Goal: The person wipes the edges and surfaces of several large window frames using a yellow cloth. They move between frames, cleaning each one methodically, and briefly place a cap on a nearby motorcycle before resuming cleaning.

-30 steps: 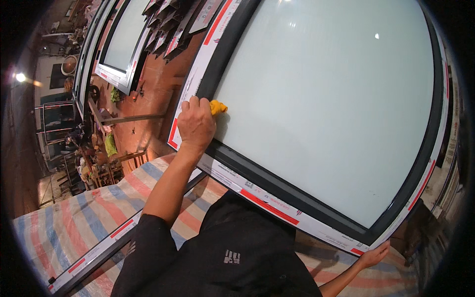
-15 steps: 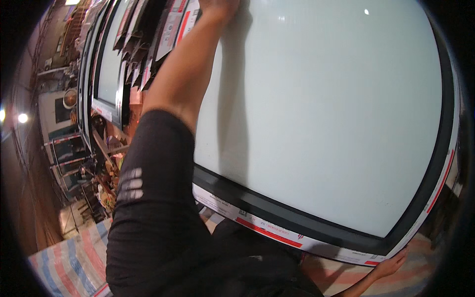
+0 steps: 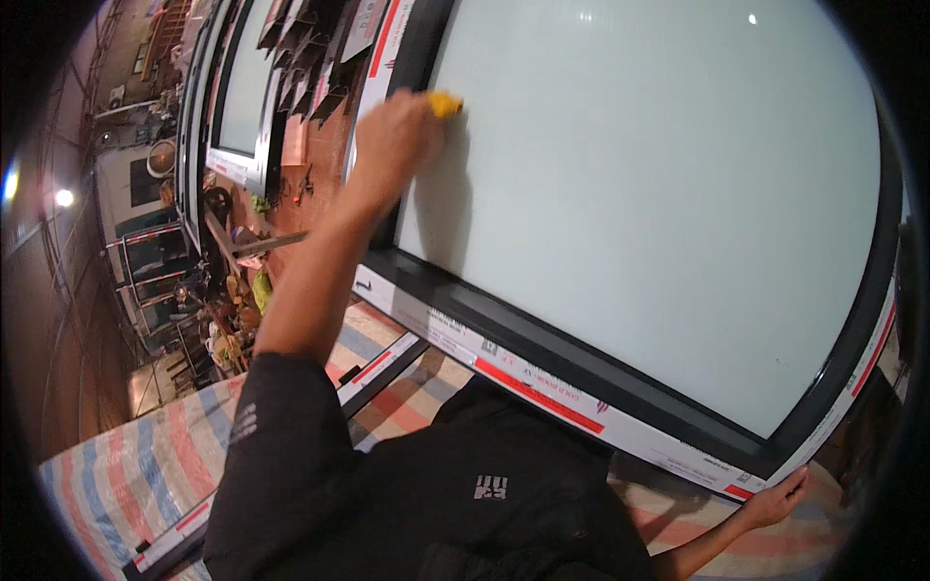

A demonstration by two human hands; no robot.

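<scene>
A large framed glass pane point(image 3: 630, 223), pale and milky, lies in front of me. Its dark frame point(image 3: 581, 378) carries white and red protective film point(image 3: 538, 387) along the outer side. Over the left side of the pane, my left hand point(image 3: 399, 140) is closed round a small yellow tool point(image 3: 444, 103) with a dark tip; its exact kind is unclear. The tool is over the glass near the inner edge of the frame. At the near right corner, my right hand point(image 3: 778, 499) grips the frame's outer side, its fingers partly hidden.
Striped red, white and blue sheeting point(image 3: 145, 465) spreads below. Pieces of framing point(image 3: 378, 373) lie on it at left. Farther left stand another framed pane point(image 3: 242, 116) and a stack of dark profiles point(image 3: 310, 58). Clutter point(image 3: 242, 281) covers the floor beyond.
My left hand has come down from the top of the view along the pane's left side, bringing the yellow tool into sight. My right hand stays at the corner. The view has shifted.
</scene>
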